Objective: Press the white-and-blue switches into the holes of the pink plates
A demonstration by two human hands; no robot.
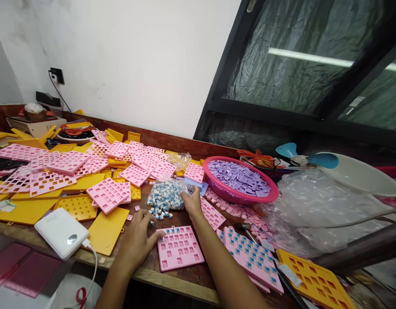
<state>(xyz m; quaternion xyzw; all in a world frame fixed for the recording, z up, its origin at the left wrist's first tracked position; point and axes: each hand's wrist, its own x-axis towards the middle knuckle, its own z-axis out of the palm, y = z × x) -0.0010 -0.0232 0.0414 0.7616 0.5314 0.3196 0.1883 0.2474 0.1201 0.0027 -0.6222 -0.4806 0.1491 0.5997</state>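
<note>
While both your forearms reach up from the bottom edge of the frame, your left hand lies low and centre, palm down on the wooden tabletop. Its fingers are loosely spread, empty, fingertips touching the left edge of a pink grid tray that is partly filled with blue-topped pieces. Your right hand stretches further up the middle, fingers curled lightly against a clear bag of small blue-and-white pieces; whether it pinches one, I cannot tell. Loose pieces lie scattered between your hands. Just right, a pink basket holds purple pieces.
</note>
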